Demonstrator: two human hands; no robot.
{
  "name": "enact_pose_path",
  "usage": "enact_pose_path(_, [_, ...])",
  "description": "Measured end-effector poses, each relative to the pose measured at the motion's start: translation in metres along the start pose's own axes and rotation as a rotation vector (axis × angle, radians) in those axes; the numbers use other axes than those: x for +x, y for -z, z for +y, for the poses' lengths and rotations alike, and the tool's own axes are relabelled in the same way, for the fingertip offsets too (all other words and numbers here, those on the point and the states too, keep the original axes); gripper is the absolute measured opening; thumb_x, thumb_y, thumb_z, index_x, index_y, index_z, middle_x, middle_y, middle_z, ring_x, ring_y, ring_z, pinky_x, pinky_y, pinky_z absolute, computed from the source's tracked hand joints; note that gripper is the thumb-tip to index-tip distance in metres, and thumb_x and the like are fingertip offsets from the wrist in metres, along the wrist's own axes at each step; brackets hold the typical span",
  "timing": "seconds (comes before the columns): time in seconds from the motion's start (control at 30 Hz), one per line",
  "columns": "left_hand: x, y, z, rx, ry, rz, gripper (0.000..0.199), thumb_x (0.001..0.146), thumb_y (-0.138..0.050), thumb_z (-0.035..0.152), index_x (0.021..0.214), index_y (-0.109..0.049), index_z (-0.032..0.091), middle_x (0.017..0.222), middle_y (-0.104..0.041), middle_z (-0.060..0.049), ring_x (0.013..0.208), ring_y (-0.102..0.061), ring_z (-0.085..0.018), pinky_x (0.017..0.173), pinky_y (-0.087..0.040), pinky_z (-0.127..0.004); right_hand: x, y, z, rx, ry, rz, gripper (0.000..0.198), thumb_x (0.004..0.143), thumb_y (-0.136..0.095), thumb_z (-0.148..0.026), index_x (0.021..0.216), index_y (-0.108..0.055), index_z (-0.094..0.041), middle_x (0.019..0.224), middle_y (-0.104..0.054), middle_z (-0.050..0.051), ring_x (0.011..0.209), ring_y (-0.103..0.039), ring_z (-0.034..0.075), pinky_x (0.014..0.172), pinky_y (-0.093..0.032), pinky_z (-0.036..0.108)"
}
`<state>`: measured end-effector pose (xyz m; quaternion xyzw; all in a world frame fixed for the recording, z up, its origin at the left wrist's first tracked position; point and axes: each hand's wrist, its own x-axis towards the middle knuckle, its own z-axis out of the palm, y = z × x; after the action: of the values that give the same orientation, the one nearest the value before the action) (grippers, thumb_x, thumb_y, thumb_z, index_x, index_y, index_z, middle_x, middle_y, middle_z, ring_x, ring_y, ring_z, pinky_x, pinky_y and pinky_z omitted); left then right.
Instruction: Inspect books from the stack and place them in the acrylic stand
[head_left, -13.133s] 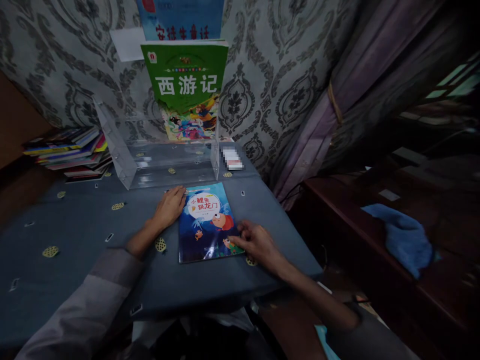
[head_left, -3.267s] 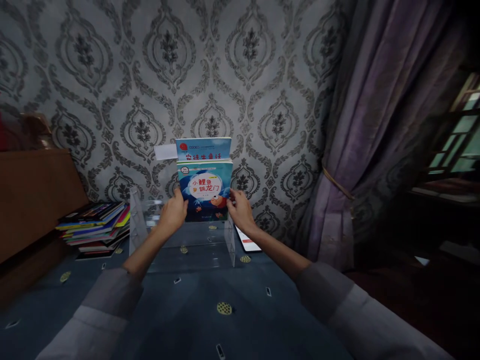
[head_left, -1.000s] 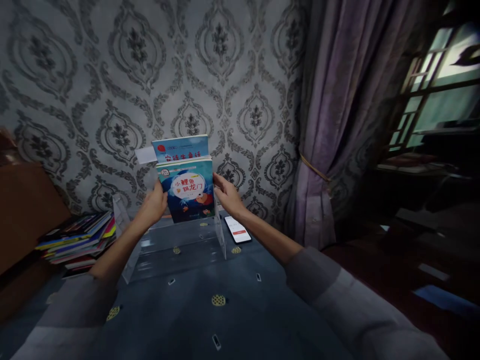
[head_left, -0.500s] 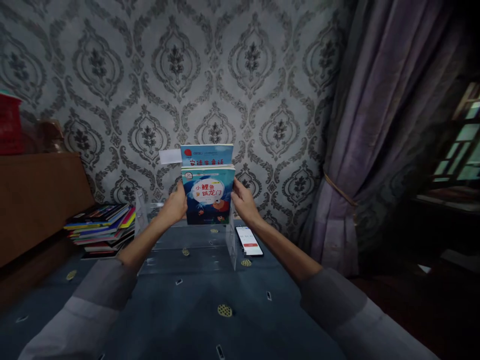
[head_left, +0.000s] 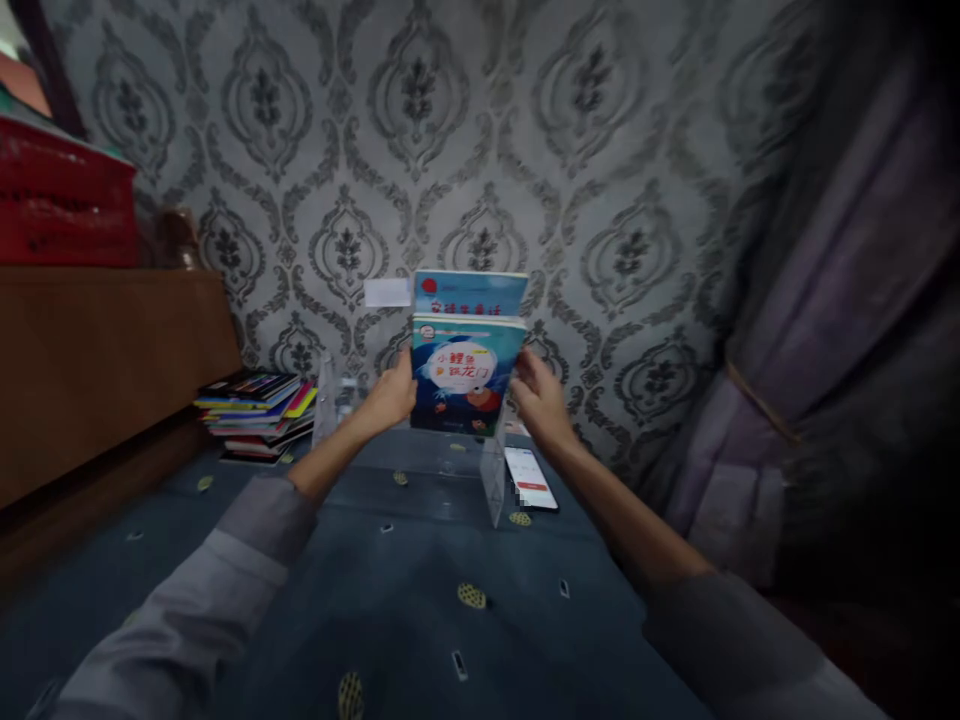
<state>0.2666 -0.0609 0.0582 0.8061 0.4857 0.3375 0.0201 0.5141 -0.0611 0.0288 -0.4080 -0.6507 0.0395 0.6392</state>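
Observation:
A blue picture book [head_left: 466, 395] with red Chinese lettering on a white oval is held upright in front of a clear plastic rack [head_left: 493, 482]. Its left edge is gripped by my left hand [head_left: 391, 392], fingers closed. My right hand [head_left: 546, 402] is at the right edge, its bent fingers touching the cover's side; the fingertips are partly hidden. Behind it a second blue book [head_left: 469, 293] shows only its top strip; I cannot tell whether it is held too or stands in the rack.
A pile of books [head_left: 259, 412] lies left of the rack. A phone [head_left: 531, 480] with a lit screen lies to its right on the dark blue tablecloth [head_left: 420, 600]. A brown cabinet [head_left: 112, 370] bears a red box [head_left: 67, 195]; a curtain [head_left: 810, 320] hangs right.
The view has turned left, so everything sits further right in the picture. The book tilts slightly more, and my right hand's fingers have shifted and loosened a little at its edge.

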Motion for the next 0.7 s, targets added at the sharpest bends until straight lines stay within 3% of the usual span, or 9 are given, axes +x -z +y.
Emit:
enact_pose_path(0.1, [-0.024, -0.005, -0.024, -0.1, -0.057, 0.014, 0.063, 0.091, -0.043, 0.016, 0.152, -0.028, 0.01, 0.121, -0.068, -0.016, 0.111, -0.067, -0.026, 0.103, -0.05, -0.042, -0.028, 0.005, 0.0, 0.015, -0.072, 0.017, 0.066, 0.086, -0.053, -0.028, 0.15, -0.041, -0.022, 0.153, -0.049, 0.014, 0.139, -0.049, 0.031, 0.114, -0.04, 0.057])
enact_pose_path(0.2, [-0.056, -0.004, -0.059, -0.147, -0.097, 0.048, 0.055, 0.09, -0.044, 0.016, 0.146, -0.04, 0.014, 0.126, -0.066, -0.014, 0.115, -0.064, -0.022, 0.106, -0.048, -0.04, -0.076, 0.007, -0.006, -0.029, -0.094, -0.024, 0.062, 0.091, -0.054, -0.034, 0.151, -0.041, -0.025, 0.151, -0.051, 0.015, 0.137, -0.052, 0.032, 0.111, -0.044, 0.059])
enact_pose_path(0.4, [-0.102, 0.017, -0.14, -0.085, 0.088, 0.124, 0.033, 0.089, -0.044, 0.018, 0.117, -0.062, 0.015, 0.106, -0.074, -0.01, 0.099, -0.071, -0.019, 0.09, -0.054, -0.032, -0.2, -0.018, -0.025, -0.061, -0.217, -0.363, 0.05, 0.094, -0.05, -0.041, 0.144, -0.051, -0.033, 0.144, -0.059, 0.01, 0.121, -0.065, 0.029, 0.103, -0.054, 0.054])
enact_pose_path(0.47, [-0.102, 0.025, -0.162, -0.053, 0.152, 0.136, 0.033, 0.09, -0.04, 0.019, 0.111, -0.065, 0.014, 0.097, -0.075, -0.008, 0.09, -0.072, -0.018, 0.082, -0.055, -0.029, -0.233, -0.029, -0.028, -0.051, -0.251, -0.484, 0.046, 0.095, -0.049, -0.04, 0.141, -0.054, -0.036, 0.145, -0.058, 0.007, 0.122, -0.065, 0.028, 0.103, -0.055, 0.053])
enact_pose_path(0.57, [-0.091, 0.038, -0.19, 0.029, 0.243, 0.173, 0.038, 0.091, -0.035, 0.023, 0.11, -0.066, 0.013, 0.091, -0.075, -0.007, 0.085, -0.071, -0.018, 0.074, -0.055, -0.026, -0.265, -0.039, -0.029, -0.05, -0.25, -0.56, 0.043, 0.095, -0.048, -0.037, 0.137, -0.059, -0.037, 0.143, -0.06, 0.006, 0.133, -0.056, 0.028, 0.107, -0.051, 0.053])
enact_pose_path(0.7, [-0.068, 0.059, -0.229, 0.231, 0.39, 0.183, 0.04, 0.09, -0.035, 0.021, 0.114, -0.065, 0.01, 0.101, -0.074, -0.012, 0.095, -0.069, -0.023, 0.084, -0.053, -0.032, -0.277, -0.04, -0.019, -0.049, -0.273, -0.608, 0.039, 0.096, -0.046, -0.035, 0.13, -0.066, -0.035, 0.137, -0.065, 0.009, 0.127, -0.061, 0.029, 0.105, -0.053, 0.054])
